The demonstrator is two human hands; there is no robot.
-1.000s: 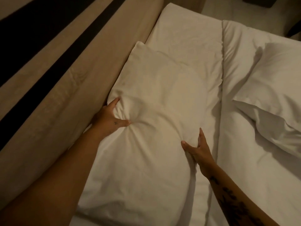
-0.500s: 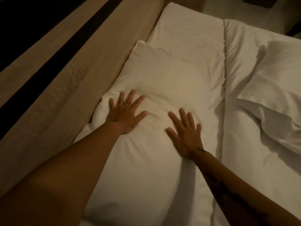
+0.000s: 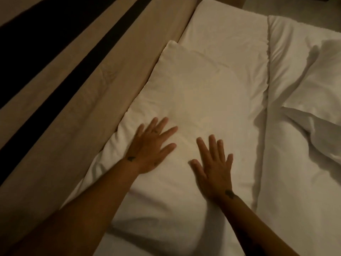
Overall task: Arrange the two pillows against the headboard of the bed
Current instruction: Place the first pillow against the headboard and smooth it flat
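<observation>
— What surrounds the bed [image 3: 230, 43]?
— Dim warm light; white sheets; a tan headboard [image 3: 88, 100] with dark stripes runs along the left side.
— Where are the pillows?
— One pillow [image 3: 193, 93] lies flat with its long edge against the headboard; the other pillow [image 3: 317, 84] sits at the right, well apart from the headboard, on a rumpled duvet [image 3: 295, 163].
— And the hands?
— Both rest palm-down on the near pillow, fingers spread, gripping nothing; the left hand [image 3: 151, 146] is near the headboard edge; the right hand [image 3: 214, 167] is just beside it, apart.
</observation>
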